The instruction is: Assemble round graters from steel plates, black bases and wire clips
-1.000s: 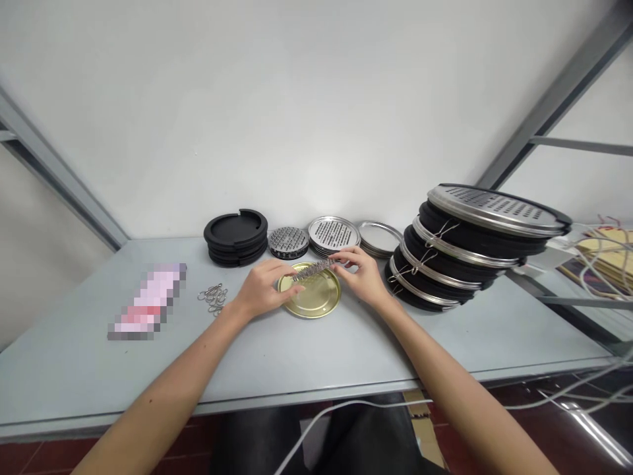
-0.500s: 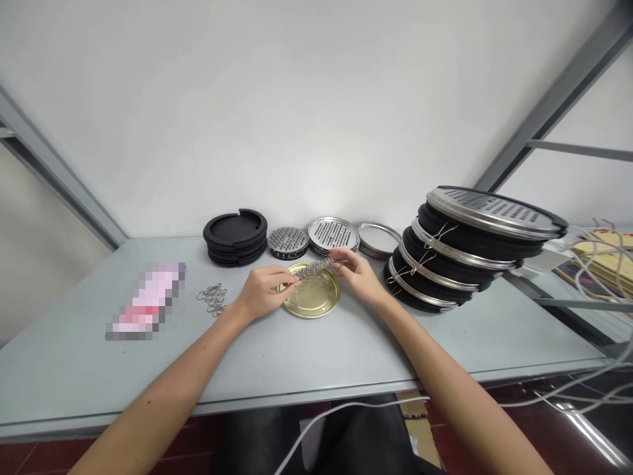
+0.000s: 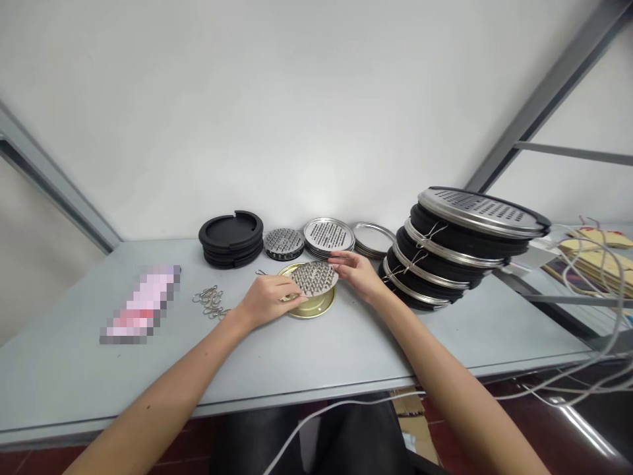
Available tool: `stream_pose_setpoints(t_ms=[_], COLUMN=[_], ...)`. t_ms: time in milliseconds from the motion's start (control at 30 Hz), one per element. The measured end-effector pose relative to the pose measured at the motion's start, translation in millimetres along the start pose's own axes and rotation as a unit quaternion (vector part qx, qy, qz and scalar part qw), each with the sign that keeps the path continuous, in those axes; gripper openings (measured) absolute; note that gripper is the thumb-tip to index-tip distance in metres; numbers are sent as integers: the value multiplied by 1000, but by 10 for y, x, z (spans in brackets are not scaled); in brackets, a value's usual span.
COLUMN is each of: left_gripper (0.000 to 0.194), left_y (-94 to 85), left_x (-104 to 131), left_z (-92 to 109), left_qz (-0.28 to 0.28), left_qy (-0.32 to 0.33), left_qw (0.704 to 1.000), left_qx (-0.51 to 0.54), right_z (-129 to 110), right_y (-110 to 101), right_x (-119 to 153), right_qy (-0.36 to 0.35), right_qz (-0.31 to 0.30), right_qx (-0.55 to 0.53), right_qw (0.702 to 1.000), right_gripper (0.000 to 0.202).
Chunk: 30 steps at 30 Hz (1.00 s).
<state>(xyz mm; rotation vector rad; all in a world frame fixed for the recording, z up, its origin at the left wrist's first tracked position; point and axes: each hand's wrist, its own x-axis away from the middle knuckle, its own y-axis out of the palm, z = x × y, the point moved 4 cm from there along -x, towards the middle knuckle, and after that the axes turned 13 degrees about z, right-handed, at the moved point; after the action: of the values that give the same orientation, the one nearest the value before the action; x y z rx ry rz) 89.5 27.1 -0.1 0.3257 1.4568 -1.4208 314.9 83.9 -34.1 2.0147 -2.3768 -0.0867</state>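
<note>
- Your left hand (image 3: 274, 295) is pinching the near-left edge of a textured metal disc (image 3: 316, 278), thumb and fingers closed on the rim.
- Your right hand (image 3: 360, 274) is gripping the same disc at its far-right edge, fingertips together on the rim.
- The disc is sitting between both hands, above a round gold dish (image 3: 307, 310) and covering part of it; whether the two are touching, you cannot tell from this view.
- Handling, as judged: the face is looking rough, so holding by the rim is seeming the safer grip; sliding a fingertip across the pattern could be scraping skin.
- Also judged: levelling both edges together and centring over the dish should be helping; tipping one side risks its slipping off the dish rim.
- Loose wire clips (image 3: 210, 298) are lying left of the dish, near your left forearm.
- Beyond the hands, small textured discs (image 3: 283, 241) and rimmed perforated plates (image 3: 329, 234) are standing in stacks on the table (image 3: 277, 369).
- Writing: no brand or label is reading clearly; the pink item (image 3: 143, 303) at far left is showing only as coarse blocks.
</note>
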Motion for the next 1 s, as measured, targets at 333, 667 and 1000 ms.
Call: stream_pose_setpoints(t_ms=[333,667,1000], left_gripper=[59,44,41], left_y=[13,-8,-194], left_x=[20,121,79], left_z=[-154,-317,-419], left_qz=[-90,-144,-114], left_qy=[-128,-143,-222], left_qw=[984,976,959], left_qx=[-87,-80,-134], right_z=[-23,-39,-81], right_y=[-106,-81,58], right_x=[-99,-76,115], right_qy=[-113,-119,-107], right_qz=[40,-24,-144], right_qx=[87,158,184], right_qw=[989,980,966], right_gripper=[31,36,36])
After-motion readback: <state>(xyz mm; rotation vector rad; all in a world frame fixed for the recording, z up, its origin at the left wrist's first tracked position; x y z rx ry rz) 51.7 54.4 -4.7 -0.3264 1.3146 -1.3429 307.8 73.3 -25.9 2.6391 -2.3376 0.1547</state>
